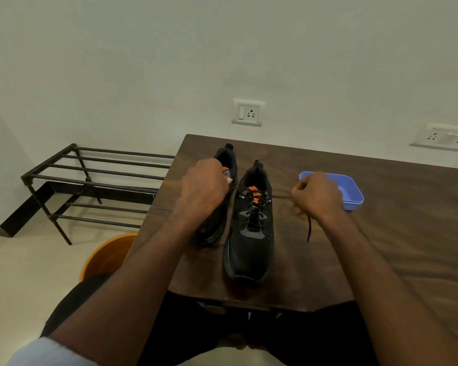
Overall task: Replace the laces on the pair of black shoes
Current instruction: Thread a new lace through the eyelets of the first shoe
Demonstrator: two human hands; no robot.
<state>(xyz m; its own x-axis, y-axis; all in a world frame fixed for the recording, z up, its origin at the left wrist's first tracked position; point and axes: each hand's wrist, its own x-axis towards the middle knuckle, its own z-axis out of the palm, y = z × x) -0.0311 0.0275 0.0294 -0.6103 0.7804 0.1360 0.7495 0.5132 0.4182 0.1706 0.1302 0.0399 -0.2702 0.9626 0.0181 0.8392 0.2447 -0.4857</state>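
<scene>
On the dark brown wooden table (381,233), two black mesh running shoes with orange tongues are standing side by side, toes pointing at the person. Over the left-hand shoe (217,196), the left hand (202,186) is curling closed — what it is pinching cannot be made out. To the right of the laced shoe (251,233), the right hand (316,196) is clenching a thin dark lace (280,194), pulled taut sideways, its loose end dangling. Behind that hand, a shallow blue plastic tray (352,191) is sitting.

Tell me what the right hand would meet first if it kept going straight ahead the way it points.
Probably the blue plastic tub, just beyond the right hand that pinches the black lace; depth is unclear.
</scene>
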